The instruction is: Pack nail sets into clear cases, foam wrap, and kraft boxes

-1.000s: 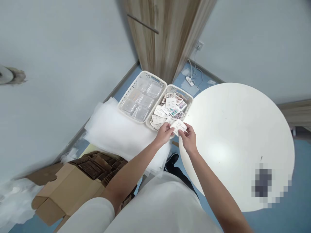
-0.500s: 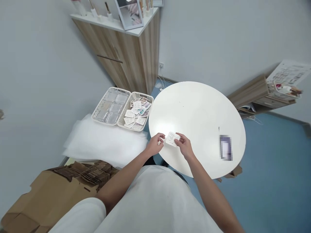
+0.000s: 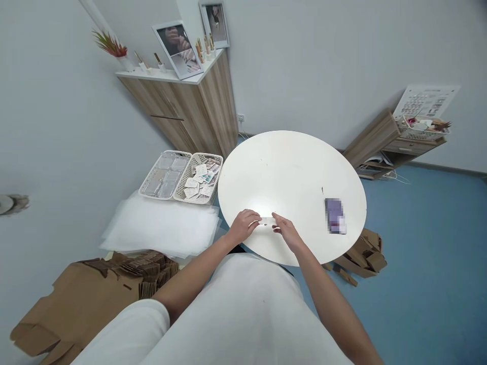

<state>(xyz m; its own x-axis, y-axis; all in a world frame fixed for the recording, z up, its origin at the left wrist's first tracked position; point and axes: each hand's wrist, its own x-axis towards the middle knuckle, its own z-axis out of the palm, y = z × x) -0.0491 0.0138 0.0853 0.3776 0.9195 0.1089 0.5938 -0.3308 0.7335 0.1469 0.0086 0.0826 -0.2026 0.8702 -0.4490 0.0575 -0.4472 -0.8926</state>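
White and small, the card sits between the two hands at the near edge of the round tabletop, seen almost edge-on so that only a thin pale strip shows and no print can be read. The left hand pinches its left end with curled fingers, and the right hand grips its right end, fingers closed on it; whether the card touches the tabletop or is held just above it cannot be told. Farther right on the tabletop lies a small blurred purple thing, well apart from the hands, and a tiny dark speck sits just beyond it. Left of the tabletop, on the floor side, stand two pale plastic baskets side by side: the left basket holds clear packets, the right basket holds a loose heap of small printed cards. Near them lies a stack of translucent white sheets, and nearer still a brown cardboard box with folded cardboard pieces in it. A wooden cabinet stands against the far wall, with framed pictures and a plant on top. More flattened cardboard lies on the blue floor under the right rim of the tabletop. Nothing lies between the hands and the card.
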